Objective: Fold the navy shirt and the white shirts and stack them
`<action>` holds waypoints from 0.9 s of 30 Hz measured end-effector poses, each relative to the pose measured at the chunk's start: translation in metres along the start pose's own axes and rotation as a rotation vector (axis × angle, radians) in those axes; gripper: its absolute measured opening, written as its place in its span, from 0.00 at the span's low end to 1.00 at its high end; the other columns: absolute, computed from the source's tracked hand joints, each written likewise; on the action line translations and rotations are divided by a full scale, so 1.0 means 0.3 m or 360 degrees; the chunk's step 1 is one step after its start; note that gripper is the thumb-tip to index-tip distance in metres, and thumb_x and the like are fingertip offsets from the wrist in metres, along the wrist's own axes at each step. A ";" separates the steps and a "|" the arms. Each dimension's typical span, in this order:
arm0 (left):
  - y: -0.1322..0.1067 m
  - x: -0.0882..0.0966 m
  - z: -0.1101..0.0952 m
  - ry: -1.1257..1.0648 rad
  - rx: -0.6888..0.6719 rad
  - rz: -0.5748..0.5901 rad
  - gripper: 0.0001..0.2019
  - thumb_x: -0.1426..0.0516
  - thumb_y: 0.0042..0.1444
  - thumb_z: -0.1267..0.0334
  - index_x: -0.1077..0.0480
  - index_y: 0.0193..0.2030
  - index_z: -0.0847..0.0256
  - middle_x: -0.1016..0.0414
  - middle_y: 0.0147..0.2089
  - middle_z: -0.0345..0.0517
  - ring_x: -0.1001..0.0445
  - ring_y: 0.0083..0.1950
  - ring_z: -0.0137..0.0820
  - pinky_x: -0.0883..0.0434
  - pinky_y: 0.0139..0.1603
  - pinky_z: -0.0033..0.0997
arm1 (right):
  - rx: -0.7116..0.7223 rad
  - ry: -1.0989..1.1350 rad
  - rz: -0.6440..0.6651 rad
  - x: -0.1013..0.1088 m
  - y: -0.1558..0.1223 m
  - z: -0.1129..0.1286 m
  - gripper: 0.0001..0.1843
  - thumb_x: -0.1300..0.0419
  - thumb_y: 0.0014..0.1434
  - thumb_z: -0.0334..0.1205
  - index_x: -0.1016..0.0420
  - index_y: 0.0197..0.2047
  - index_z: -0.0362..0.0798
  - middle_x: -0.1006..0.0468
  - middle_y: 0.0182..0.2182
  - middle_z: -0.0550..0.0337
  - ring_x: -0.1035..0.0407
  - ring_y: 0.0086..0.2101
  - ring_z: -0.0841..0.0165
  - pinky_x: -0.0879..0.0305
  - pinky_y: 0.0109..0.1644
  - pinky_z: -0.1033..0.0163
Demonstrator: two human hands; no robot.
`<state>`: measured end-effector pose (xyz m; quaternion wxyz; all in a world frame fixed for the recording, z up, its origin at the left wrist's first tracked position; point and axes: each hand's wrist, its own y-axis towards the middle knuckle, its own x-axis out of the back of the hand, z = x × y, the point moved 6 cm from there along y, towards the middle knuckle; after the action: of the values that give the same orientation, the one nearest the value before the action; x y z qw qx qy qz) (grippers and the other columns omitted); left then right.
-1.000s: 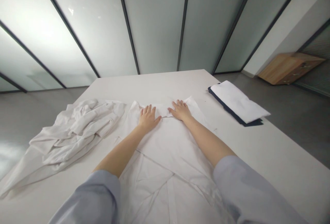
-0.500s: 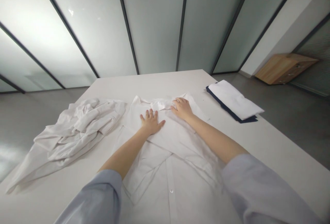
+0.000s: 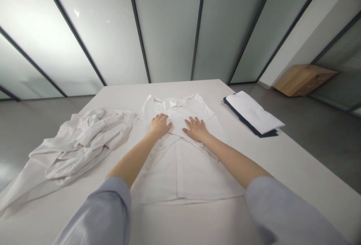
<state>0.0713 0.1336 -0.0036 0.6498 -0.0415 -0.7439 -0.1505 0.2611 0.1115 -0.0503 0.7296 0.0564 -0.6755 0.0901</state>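
A white shirt (image 3: 194,173) lies flat in front of me, its collar at the far end and its lower hem toward me. Its sleeves seem to be folded across the upper part, partly covered by my hands. My left hand (image 3: 160,125) rests on the left side of the shirt below the collar, thumb apart and fingers slightly bent. On the right side, my right hand (image 3: 196,129) presses down on the cloth with its fingers spread. Neither hand grips the fabric.
On the left of the white table (image 3: 282,169) lies a crumpled heap of white cloth (image 3: 90,136). Folded white cloth (image 3: 255,111) sits over a dark blue piece (image 3: 242,119) at the right edge. A wooden cabinet (image 3: 301,79) stands on the floor beyond.
The shirt has slid away from me, and its hem now shows on the table. My right hand has come down from the collar onto the shirt's upper part; my left has shifted slightly left.
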 end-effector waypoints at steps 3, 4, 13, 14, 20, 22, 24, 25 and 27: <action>-0.080 0.010 0.006 -0.0018 -0.0022 0.0125 0.24 0.48 0.61 0.50 0.35 0.61 0.57 0.32 0.62 0.51 0.35 0.62 0.43 0.35 0.59 0.43 | 0.0037 -0.0031 -0.0078 0.033 0.097 -0.029 0.35 0.58 0.66 0.61 0.44 0.69 0.52 0.48 0.70 0.50 0.53 0.66 0.48 0.55 0.66 0.42; -0.105 0.004 0.013 -0.0016 -0.0006 0.0182 0.26 0.49 0.61 0.48 0.36 0.62 0.57 0.34 0.65 0.52 0.36 0.63 0.44 0.37 0.61 0.45 | 0.0053 -0.0049 -0.0118 0.046 0.123 -0.034 0.34 0.57 0.66 0.60 0.42 0.68 0.50 0.45 0.69 0.48 0.51 0.65 0.48 0.54 0.65 0.43; -0.109 -0.104 0.098 0.0103 0.0127 0.0405 0.36 0.61 0.64 0.40 0.53 0.73 0.57 0.60 0.76 0.52 0.59 0.75 0.48 0.54 0.69 0.57 | 0.0176 -0.0067 -0.0525 0.128 0.081 -0.017 0.21 0.49 0.65 0.47 0.29 0.55 0.44 0.28 0.55 0.45 0.40 0.57 0.54 0.50 0.61 0.50; -0.089 -0.108 0.106 0.0101 0.0122 0.0404 0.36 0.61 0.64 0.40 0.53 0.73 0.57 0.59 0.76 0.52 0.58 0.75 0.47 0.54 0.69 0.57 | 0.0188 -0.0063 -0.0540 0.132 0.052 -0.015 0.20 0.48 0.65 0.47 0.27 0.53 0.45 0.27 0.54 0.45 0.39 0.56 0.54 0.50 0.61 0.51; -0.033 -0.069 0.113 0.0071 0.0079 0.0159 0.32 0.54 0.63 0.44 0.43 0.68 0.61 0.48 0.72 0.57 0.47 0.71 0.47 0.46 0.67 0.50 | 0.0119 -0.0042 -0.0388 0.104 -0.111 -0.036 0.17 0.45 0.63 0.48 0.25 0.48 0.47 0.25 0.48 0.48 0.33 0.50 0.55 0.43 0.55 0.52; -0.057 -0.040 0.093 0.0055 0.0020 0.0027 0.29 0.51 0.63 0.47 0.41 0.66 0.62 0.42 0.69 0.57 0.41 0.68 0.45 0.42 0.65 0.45 | 0.0125 -0.0017 -0.0340 0.080 -0.142 -0.046 0.18 0.45 0.63 0.48 0.26 0.51 0.48 0.26 0.51 0.47 0.33 0.50 0.55 0.41 0.54 0.52; -0.099 -0.019 0.070 0.0038 -0.0049 -0.0010 0.27 0.50 0.62 0.49 0.40 0.65 0.60 0.39 0.67 0.56 0.38 0.65 0.44 0.39 0.63 0.44 | 0.0155 0.0030 -0.0350 0.059 -0.160 -0.056 0.20 0.46 0.64 0.48 0.29 0.56 0.49 0.28 0.54 0.47 0.34 0.53 0.55 0.41 0.56 0.52; -0.122 -0.014 0.062 0.0034 -0.0074 0.0005 0.27 0.50 0.62 0.49 0.39 0.64 0.59 0.38 0.67 0.55 0.38 0.65 0.44 0.38 0.62 0.44 | 0.0168 0.0058 -0.0363 0.051 -0.165 -0.061 0.21 0.46 0.64 0.47 0.30 0.57 0.49 0.30 0.56 0.47 0.35 0.54 0.56 0.41 0.57 0.52; -0.168 -0.012 0.056 0.0035 -0.0090 0.0071 0.26 0.49 0.61 0.48 0.37 0.62 0.57 0.38 0.66 0.54 0.38 0.65 0.45 0.37 0.61 0.45 | 0.0180 0.0109 -0.0376 0.038 -0.168 -0.071 0.22 0.47 0.64 0.47 0.31 0.59 0.49 0.31 0.58 0.47 0.37 0.56 0.57 0.43 0.59 0.52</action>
<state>0.0427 0.0907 -0.0175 0.6598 -0.0747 -0.7309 -0.1575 0.2932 0.0672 -0.0387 0.7534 0.1734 -0.6327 0.0435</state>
